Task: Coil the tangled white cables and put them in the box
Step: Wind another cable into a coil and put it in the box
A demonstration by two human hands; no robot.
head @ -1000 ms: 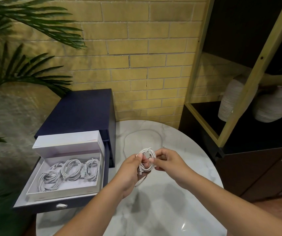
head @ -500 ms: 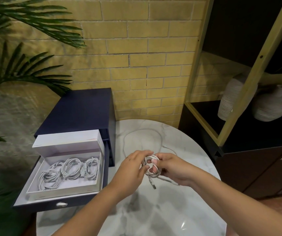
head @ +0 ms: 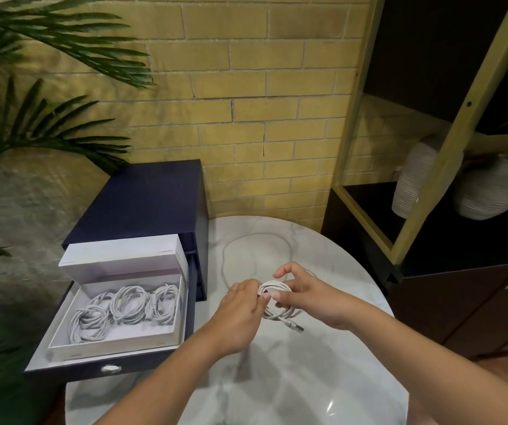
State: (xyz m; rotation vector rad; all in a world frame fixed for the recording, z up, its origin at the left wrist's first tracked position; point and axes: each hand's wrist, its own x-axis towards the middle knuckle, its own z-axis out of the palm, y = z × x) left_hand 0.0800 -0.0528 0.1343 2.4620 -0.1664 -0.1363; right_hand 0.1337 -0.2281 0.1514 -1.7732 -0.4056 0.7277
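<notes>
Both hands hold a small coil of white cable [head: 272, 289] just above the round marble table [head: 292, 375]. My right hand [head: 311, 294] grips the coil from the right, fingers curled round its loops. My left hand [head: 240, 305] pinches the coil's left side. A metal plug end [head: 295, 326] sticks out below the coil. A second white cable [head: 226, 256] lies loose in a wide loop on the table behind my hands. The open white box [head: 114, 343] sits in a pulled-out drawer at left, with several coiled white cables [head: 127, 305] inside.
The dark blue drawer cabinet [head: 142, 200] stands at the table's left, its drawer front [head: 110, 368] jutting toward me. A black and wood shelf [head: 430, 167] with two ribbed vases [head: 486, 194] is at right. Palm fronds [head: 31, 124] hang at left. A brick wall is behind.
The coil has been lowered and tilted nearer the table, and the plug end now hangs out below it. My right hand's fingers have shifted over the top of the coil.
</notes>
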